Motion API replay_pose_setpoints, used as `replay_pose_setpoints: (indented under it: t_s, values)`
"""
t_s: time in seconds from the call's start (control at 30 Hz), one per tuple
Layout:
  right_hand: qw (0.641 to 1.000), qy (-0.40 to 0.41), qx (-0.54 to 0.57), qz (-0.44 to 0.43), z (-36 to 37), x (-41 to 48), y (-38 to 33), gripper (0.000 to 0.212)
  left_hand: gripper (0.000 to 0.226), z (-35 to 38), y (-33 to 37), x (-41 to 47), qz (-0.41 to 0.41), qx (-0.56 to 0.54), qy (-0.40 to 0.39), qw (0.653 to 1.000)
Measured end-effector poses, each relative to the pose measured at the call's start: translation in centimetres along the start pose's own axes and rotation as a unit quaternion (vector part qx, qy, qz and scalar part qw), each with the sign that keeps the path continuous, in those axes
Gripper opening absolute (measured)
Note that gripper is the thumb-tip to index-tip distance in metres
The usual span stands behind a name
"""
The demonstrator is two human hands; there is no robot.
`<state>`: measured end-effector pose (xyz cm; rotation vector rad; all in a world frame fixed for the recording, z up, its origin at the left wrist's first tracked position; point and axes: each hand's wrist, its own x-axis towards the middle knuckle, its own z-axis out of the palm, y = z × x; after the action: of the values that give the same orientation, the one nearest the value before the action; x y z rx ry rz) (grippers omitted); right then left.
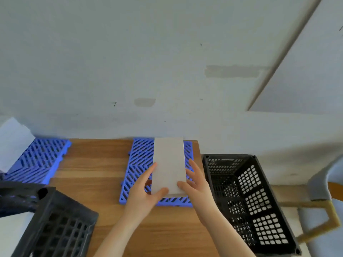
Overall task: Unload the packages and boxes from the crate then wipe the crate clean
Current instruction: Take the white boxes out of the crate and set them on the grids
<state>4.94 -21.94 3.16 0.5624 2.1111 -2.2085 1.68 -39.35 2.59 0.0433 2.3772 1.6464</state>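
We grip the grey box (169,165) over the blue mat (138,169), left hand (143,190) and right hand (197,184) fingers pinching its near end, left of the crate (246,199).

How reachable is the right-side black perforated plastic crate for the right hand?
Probably yes: the black perforated plastic crate stands open beside the right hand, nothing between, though the hand holds a flat grey box.

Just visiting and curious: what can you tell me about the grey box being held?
The grey box is a flat, plain, pale rectangle, apparently cardboard, with no visible print. It points lengthwise away from the person, over the middle blue grid mat on the wooden table. The left hand and right hand pinch its near corners, thumbs on top.
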Motion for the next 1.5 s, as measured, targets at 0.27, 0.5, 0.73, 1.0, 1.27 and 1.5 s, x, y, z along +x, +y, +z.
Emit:
replay_pose_setpoints:
  t_s: [0.27,0.5,0.73,1.0,1.27,1.5]
  values:
    - [0.994,-0.057,-0.044,0.085,1.1,10.0,4.0,0.066,0.085,1.6,-5.2,8.3,-0.081,0.015,-0.002,0.997]
    - [0.981,-0.069,-0.124,0.135,1.6,13.7,7.3,0.071,0.084,2.5,-8.1,11.5,-0.102,0.057,-0.019,0.993]
    - [0.958,-0.033,-0.266,0.102,2.2,14.0,8.8,0.075,0.077,3.0,-9.1,12.3,-0.087,0.095,-0.036,0.991]
    - [0.942,-0.045,-0.319,0.089,2.5,13.5,7.7,0.067,0.076,2.4,-7.6,12.2,-0.057,0.170,-0.056,0.982]
    - [0.956,0.033,-0.289,0.018,2.1,6.4,4.1,0.056,0.059,-0.1,-3.4,5.3,-0.011,0.144,0.030,0.989]
    - [0.968,0.015,-0.230,-0.103,6.0,-3.0,-0.9,0.037,0.043,-3.8,1.8,-5.6,0.079,0.105,0.102,0.986]
